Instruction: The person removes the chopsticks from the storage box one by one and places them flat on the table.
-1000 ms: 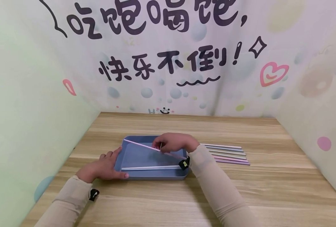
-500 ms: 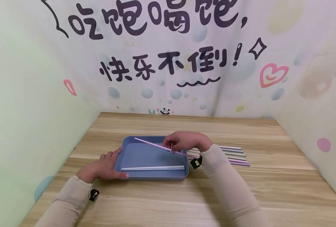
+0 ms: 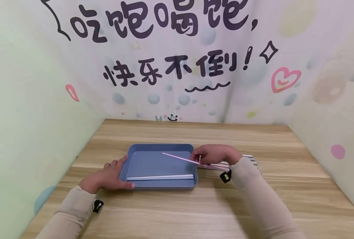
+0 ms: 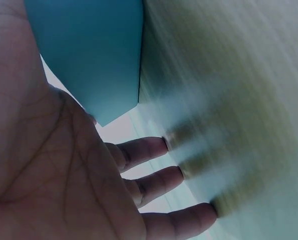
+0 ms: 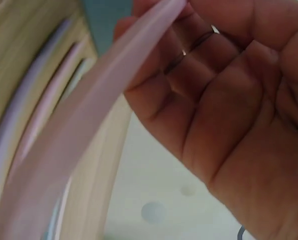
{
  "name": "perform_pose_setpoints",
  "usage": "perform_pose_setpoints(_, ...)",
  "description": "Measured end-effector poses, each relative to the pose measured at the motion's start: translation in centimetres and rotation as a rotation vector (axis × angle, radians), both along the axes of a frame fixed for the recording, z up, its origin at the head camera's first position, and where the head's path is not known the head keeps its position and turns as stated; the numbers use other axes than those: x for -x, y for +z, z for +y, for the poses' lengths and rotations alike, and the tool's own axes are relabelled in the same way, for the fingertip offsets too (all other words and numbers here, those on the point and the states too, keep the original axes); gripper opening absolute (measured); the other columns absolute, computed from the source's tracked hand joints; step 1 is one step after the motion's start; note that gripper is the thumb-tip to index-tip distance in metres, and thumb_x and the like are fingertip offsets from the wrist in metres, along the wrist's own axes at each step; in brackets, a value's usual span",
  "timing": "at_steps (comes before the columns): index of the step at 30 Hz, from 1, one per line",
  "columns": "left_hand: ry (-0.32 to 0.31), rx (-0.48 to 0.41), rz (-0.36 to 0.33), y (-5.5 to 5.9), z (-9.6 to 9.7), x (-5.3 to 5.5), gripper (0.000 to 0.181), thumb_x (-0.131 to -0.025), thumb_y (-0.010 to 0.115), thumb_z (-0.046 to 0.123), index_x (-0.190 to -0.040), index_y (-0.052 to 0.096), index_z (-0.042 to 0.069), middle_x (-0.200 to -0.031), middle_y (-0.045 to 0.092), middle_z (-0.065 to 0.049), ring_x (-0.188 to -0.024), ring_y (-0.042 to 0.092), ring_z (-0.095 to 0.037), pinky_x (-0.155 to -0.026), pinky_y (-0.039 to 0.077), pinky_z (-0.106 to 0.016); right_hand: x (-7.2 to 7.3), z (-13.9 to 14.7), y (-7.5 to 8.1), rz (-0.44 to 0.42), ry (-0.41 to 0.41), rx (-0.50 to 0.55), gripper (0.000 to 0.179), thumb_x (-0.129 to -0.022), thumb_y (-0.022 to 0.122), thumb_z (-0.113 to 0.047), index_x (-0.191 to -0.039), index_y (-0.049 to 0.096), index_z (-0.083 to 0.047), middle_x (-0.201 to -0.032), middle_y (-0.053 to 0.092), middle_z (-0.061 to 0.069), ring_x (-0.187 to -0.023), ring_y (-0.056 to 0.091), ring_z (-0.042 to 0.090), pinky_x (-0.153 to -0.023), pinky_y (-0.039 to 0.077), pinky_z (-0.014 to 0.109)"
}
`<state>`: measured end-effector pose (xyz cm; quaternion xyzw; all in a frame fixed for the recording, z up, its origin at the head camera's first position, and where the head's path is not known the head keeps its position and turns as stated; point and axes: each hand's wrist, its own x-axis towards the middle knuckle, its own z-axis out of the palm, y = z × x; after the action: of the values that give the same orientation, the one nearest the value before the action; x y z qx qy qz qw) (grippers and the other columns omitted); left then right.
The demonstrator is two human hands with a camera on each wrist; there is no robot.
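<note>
My right hand [image 3: 213, 154] pinches a long thin pink stick [image 3: 178, 157] at the tray's right edge. The stick slants, its far end over the tray and its near end over other sticks; in the right wrist view the pink stick [image 5: 88, 110] crosses below the palm. My left hand [image 3: 109, 176] rests against the left side of the blue tray [image 3: 159, 146], its thumb along the front rim. In the left wrist view its fingers [image 4: 154, 185] stretch down beside the tray wall [image 4: 96, 55]. White and pale blue sticks [image 3: 160, 177] lie together along the tray's front.
Several coloured sticks [image 3: 248, 158] lie side by side on the wooden table [image 3: 177, 212] right of the tray, partly hidden by the right hand and sleeve. A printed cloth wall [image 3: 171, 99] rises behind the table, with pale walls at both sides.
My right hand has moved right with the pink stick, from over the tray to its right edge and the loose sticks. The left hand and tray have stayed in place.
</note>
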<state>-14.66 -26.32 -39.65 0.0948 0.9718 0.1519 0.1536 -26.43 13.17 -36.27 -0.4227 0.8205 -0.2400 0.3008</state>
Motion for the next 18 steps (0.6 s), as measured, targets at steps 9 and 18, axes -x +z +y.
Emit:
perform_pose_setpoints(9, -0.008, 0.019, 0.006, -0.3, 0.0, 0.3, 0.125, -0.073, 0.073, 0.070, -0.154, 0.012, -0.003, -0.134, 0.038, -0.037, -0.119, 0.038, -0.056, -0.092, 0.040, -0.065, -0.6, 3.7, -0.8, -0.041, -0.043, 0.004, 0.032, -0.086, 0.048, 0.013, -0.109, 0.064, -0.002, -0.085, 0.058, 0.004, -0.070, 0.052, 0.016, -0.063, 0.044, 0.027)
perform_pose_setpoints(18, -0.008, 0.003, 0.011, -0.2, 0.1, 0.2, 0.124, -0.074, 0.075, 0.068, -0.154, 0.012, -0.003, -0.133, 0.038, -0.037, -0.118, 0.038, -0.056, -0.092, 0.040, -0.065, -0.8, 7.3, -1.2, 0.001, -0.088, 0.013, 0.031, -0.086, 0.050, 0.012, -0.106, 0.066, -0.005, -0.083, 0.057, 0.000, -0.075, 0.051, 0.015, -0.067, 0.043, 0.028)
